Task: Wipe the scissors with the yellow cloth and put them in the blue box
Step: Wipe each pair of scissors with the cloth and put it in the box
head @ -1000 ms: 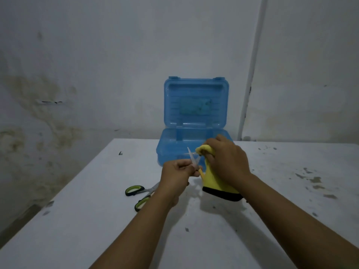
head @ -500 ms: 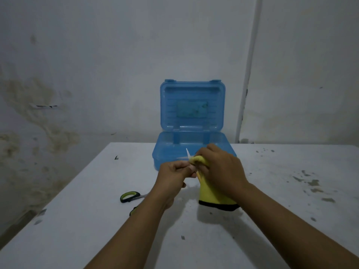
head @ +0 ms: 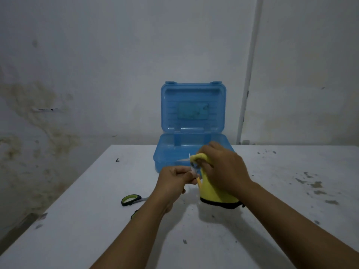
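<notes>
My right hand [head: 223, 167] has slid the yellow cloth [head: 215, 193] up over the blade tips, gripping it; my left hand [head: 174, 179] pinches small scissors [head: 191, 162]. Wiping continues. Blue box [head: 169, 152] open at 12 o'clock; green-handled scissors [head: 131, 199] on bench [head: 97, 230] at 9.

A stained white wall [head: 97, 74] rises behind the scuffed white table [head: 291, 191] in dim light.

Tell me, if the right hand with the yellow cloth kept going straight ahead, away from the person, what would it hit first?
Probably the blue box just beyond the right hand and yellow cloth, though depth is hard to judge here.
</notes>
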